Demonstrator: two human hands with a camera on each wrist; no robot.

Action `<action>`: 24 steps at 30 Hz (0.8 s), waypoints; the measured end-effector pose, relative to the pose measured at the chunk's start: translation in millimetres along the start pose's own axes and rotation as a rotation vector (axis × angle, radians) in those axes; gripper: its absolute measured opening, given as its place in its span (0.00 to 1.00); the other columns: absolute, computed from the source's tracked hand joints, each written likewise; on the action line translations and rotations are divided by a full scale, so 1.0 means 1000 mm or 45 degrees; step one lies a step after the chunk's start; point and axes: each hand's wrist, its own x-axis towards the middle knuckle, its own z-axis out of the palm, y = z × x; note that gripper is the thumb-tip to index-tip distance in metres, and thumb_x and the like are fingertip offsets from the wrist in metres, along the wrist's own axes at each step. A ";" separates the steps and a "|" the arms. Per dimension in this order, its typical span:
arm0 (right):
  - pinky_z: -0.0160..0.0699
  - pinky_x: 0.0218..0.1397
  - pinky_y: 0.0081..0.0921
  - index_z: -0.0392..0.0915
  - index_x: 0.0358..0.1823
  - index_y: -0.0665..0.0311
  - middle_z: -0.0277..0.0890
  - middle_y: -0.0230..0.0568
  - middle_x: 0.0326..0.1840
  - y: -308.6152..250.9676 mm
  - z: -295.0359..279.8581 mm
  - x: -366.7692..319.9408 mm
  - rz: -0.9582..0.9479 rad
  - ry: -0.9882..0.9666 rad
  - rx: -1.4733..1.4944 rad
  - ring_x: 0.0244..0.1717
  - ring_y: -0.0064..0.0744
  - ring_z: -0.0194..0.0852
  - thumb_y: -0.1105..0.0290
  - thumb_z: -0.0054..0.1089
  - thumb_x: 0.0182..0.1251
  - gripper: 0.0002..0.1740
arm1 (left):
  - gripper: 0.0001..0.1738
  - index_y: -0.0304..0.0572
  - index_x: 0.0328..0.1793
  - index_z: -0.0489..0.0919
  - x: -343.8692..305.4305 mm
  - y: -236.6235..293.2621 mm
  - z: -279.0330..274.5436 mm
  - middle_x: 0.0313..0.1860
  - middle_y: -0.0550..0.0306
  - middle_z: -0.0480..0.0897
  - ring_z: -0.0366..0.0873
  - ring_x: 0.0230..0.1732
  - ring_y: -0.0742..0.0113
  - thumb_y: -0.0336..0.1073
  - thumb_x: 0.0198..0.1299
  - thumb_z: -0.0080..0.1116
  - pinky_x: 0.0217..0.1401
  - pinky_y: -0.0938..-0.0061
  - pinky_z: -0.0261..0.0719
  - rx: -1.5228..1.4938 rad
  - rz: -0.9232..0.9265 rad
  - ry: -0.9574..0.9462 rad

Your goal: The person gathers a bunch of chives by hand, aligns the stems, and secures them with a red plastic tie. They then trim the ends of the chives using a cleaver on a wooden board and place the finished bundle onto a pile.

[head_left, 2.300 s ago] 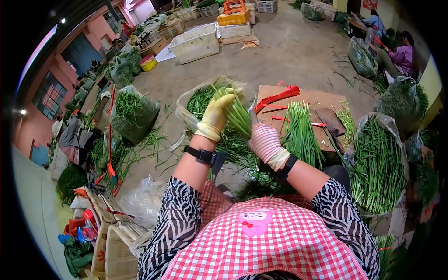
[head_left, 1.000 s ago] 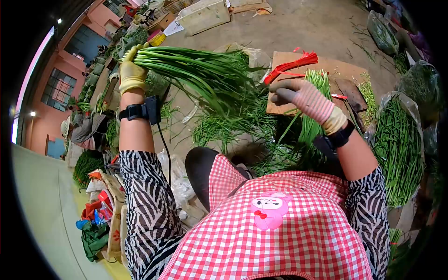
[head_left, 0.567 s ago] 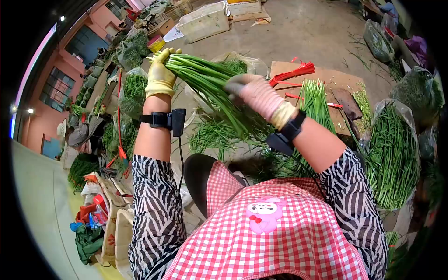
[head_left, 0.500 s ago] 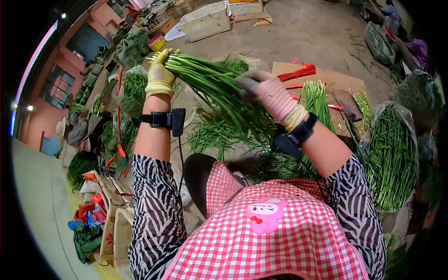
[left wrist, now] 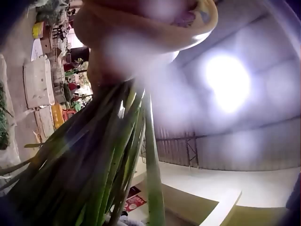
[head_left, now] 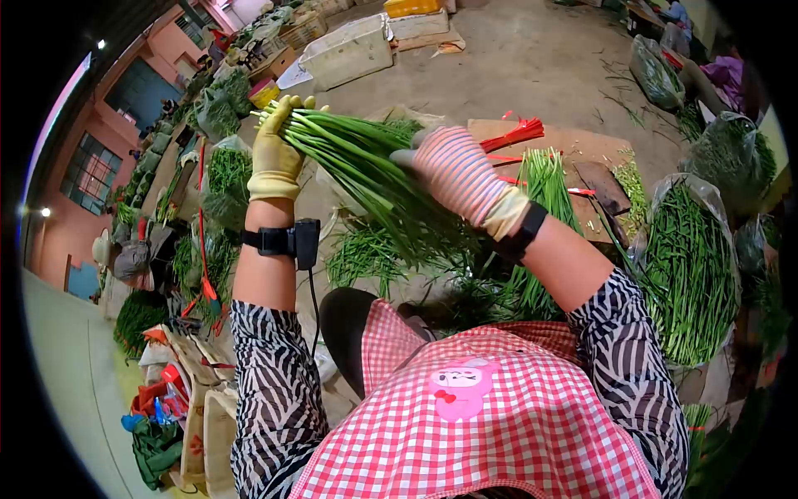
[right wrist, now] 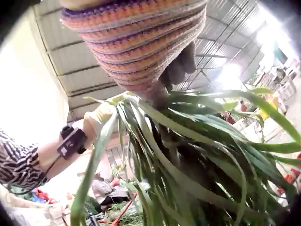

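Note:
A yellow-gloved left hand (head_left: 278,155) grips a bunch of long green stalks (head_left: 349,154) near their pale ends, leaves fanning down to the right. In the left wrist view, stalks (left wrist: 108,155) hang below the glove (left wrist: 113,37). My right hand (head_left: 465,176), in a striped glove with grey fingertips, is at the bunch's middle. The right wrist view has that glove (right wrist: 141,44) above the leaves (right wrist: 197,179), a fingertip among them seeming to pinch some, other fingers curled. Another pile of stalks (head_left: 544,183) lies on a board (head_left: 582,141).
Red ties (head_left: 519,131) lie on the board, beside cut pieces (head_left: 630,191). A large bag of stalks (head_left: 694,274) stands at the right. Loose greens (head_left: 366,254) lie below the held bunch. White crates (head_left: 347,56) are at the back; a seated person (head_left: 725,79) is at upper right.
Since the earlier frames, the right hand has moved left from beside the board onto the held leaves. My left hand has swung the bunch out to the left, then slightly back right.

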 end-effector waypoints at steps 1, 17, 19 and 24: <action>0.83 0.43 0.49 0.87 0.48 0.56 0.82 0.48 0.34 -0.005 -0.001 0.000 -0.011 -0.016 -0.063 0.40 0.53 0.86 0.68 0.58 0.69 0.11 | 0.05 0.40 0.49 0.85 0.000 -0.003 0.005 0.46 0.53 0.89 0.86 0.56 0.48 0.33 0.74 0.63 0.72 0.31 0.79 -0.014 0.021 0.001; 0.85 0.48 0.36 0.89 0.44 0.65 0.87 0.47 0.39 0.014 -0.021 -0.086 0.245 -0.408 0.816 0.42 0.44 0.87 0.68 0.75 0.64 0.11 | 0.08 0.39 0.48 0.85 -0.017 0.015 -0.011 0.43 0.53 0.88 0.87 0.49 0.54 0.34 0.76 0.59 0.73 0.36 0.80 0.083 0.019 -0.014; 0.85 0.48 0.33 0.89 0.44 0.66 0.88 0.46 0.39 0.006 -0.019 -0.093 0.419 -0.356 1.068 0.42 0.38 0.88 0.68 0.76 0.64 0.11 | 0.09 0.38 0.49 0.85 -0.015 0.014 -0.011 0.44 0.51 0.88 0.87 0.49 0.53 0.35 0.76 0.60 0.71 0.36 0.81 0.083 0.032 0.028; 0.86 0.50 0.39 0.89 0.53 0.60 0.88 0.50 0.40 0.000 0.001 -0.150 0.137 -0.990 1.048 0.43 0.43 0.89 0.64 0.69 0.67 0.15 | 0.11 0.36 0.55 0.84 -0.005 0.034 -0.031 0.47 0.51 0.88 0.87 0.50 0.56 0.36 0.78 0.57 0.77 0.45 0.77 0.210 -0.007 -0.042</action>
